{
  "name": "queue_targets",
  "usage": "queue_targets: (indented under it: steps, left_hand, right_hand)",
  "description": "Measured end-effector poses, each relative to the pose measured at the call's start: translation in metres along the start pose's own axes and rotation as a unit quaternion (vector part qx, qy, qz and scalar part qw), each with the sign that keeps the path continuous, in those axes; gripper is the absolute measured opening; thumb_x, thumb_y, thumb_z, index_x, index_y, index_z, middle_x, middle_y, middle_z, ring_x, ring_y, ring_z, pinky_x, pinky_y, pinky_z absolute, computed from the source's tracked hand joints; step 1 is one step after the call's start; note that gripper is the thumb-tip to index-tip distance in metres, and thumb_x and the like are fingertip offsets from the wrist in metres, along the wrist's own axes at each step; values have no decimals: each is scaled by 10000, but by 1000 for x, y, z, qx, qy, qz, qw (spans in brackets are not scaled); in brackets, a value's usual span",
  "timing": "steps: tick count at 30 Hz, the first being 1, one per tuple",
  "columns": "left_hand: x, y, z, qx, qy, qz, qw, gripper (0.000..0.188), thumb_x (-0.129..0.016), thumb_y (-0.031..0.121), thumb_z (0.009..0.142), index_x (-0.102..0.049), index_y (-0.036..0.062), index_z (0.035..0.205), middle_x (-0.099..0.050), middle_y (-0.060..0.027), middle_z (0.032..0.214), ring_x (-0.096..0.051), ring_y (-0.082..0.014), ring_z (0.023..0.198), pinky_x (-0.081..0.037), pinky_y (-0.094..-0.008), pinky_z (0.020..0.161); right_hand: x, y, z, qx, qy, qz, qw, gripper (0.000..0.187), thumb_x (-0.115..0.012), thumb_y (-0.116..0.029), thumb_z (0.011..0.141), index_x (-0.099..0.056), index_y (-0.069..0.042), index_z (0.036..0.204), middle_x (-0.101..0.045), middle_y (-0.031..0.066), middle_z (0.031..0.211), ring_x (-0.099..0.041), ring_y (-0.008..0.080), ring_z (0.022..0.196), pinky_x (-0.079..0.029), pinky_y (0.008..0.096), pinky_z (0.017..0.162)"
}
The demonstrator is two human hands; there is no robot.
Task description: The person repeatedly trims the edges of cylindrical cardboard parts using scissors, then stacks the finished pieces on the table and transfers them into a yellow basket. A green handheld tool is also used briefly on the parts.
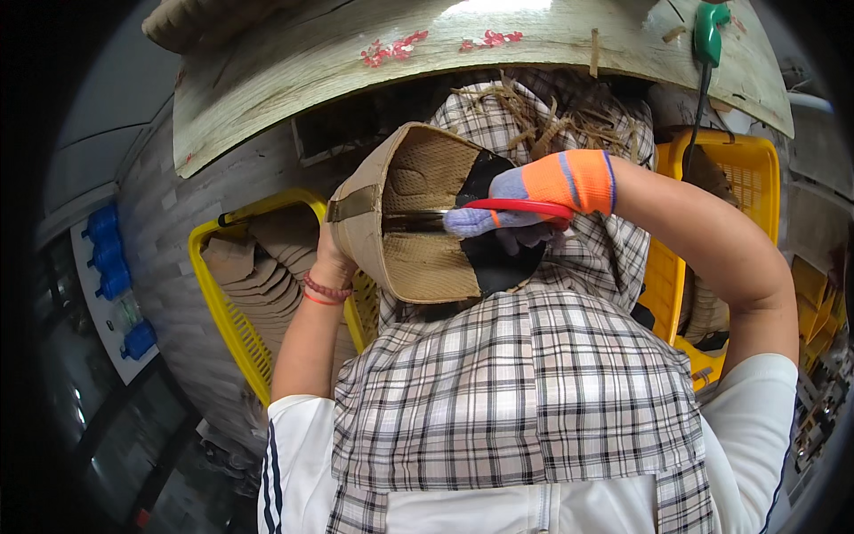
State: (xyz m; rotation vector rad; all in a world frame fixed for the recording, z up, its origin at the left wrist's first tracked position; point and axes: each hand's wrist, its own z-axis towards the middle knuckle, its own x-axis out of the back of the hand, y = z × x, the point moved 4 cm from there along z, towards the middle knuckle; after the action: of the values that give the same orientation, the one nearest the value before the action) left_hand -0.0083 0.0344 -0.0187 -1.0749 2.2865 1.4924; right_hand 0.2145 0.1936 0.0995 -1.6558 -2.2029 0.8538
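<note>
The tan shell's (422, 169) wide mouth admits the right hand (538, 182); the bench (294, 93) blocks forward, left basket (233, 335) and right basket (663, 294) the sides.

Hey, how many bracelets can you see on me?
2, both by your left hand: a dark red beaded bracelet and, nearer the elbow, a thin red band. The right hand's glove cuff might hide more.

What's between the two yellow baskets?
Head view: tan ribbed piece in the left hand, gloved right hand with red-handled tool, thin tan strips, plaid apron.
</note>
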Motion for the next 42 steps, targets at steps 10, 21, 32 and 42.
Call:
queue_targets:
  steps: [10,21,32,42]
  left_hand:
    - [-5,9,1,59,-3,-53,997,353,-624,146,921,-579,73,1263,-627,-61,1178,-573,-229,1126,-468,-440,961]
    - [-221,159,-98,-419,-102,606,668,302,-562,222,837,-708,-10,964,-711,-143,967,-630,-245,919,-452,-362,901]
    - [-425,239,-62,-681,-133,707,136,268,-572,-15,755,-692,54,985,-716,-99,889,-692,-219,802,-446,-440,1020]
    - [-574,172,134,-607,-195,769,45,355,-554,-12,788,-668,142,1087,-674,-44,1100,-633,-225,1027,-459,-404,988]
  right_hand:
    - [-14,-5,-2,12,173,-67,983,752,-714,-720,655,-709,14,818,-664,142,717,-657,248,686,-535,378,670]
    - [-60,78,-61,354,328,-10,876,475,-649,-507,841,-656,-32,842,-660,128,768,-633,267,678,-486,370,614]
    - [-69,151,-26,468,464,-35,751,435,-450,-458,929,-629,-68,996,-630,107,911,-620,314,817,-499,368,709]
    - [-67,153,-28,536,434,126,713,348,-477,-338,977,-654,-40,948,-526,15,584,-528,122,502,-411,247,473]
